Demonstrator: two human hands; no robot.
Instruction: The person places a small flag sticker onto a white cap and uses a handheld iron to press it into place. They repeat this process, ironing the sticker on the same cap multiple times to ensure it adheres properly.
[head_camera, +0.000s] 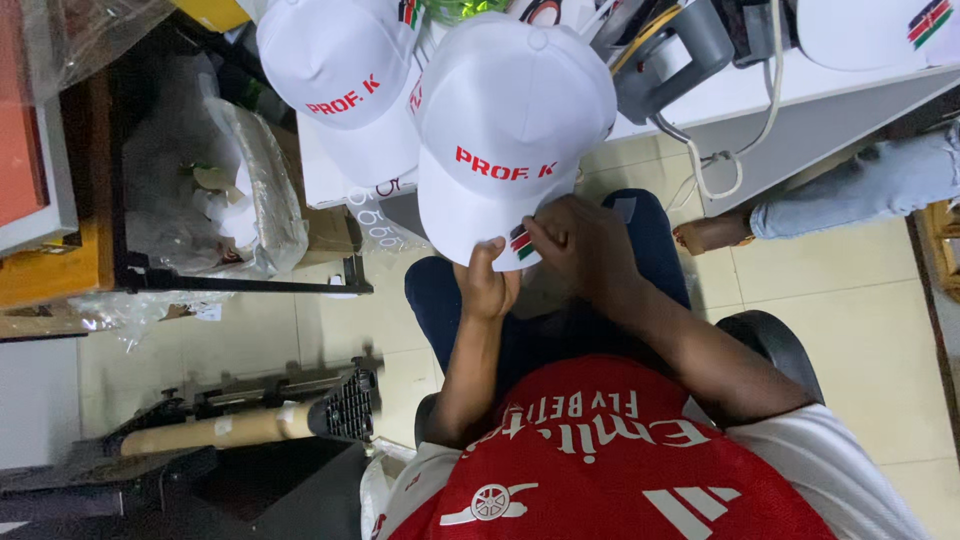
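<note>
A white cap (510, 130) is held over the lap, its brim pinched by the left hand (487, 285). A small flag sticker (521, 243) is being pressed onto the brim by the right hand (580, 245), fingertips closed on it. Accurate alignment seems needed next.

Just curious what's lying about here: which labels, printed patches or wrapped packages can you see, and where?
Flag sticker: on the held white cap, between left hand and right hand; small, striped.
Second flag sticker: top right; striped.
Clear plastic bag: left; crumpled.
</note>
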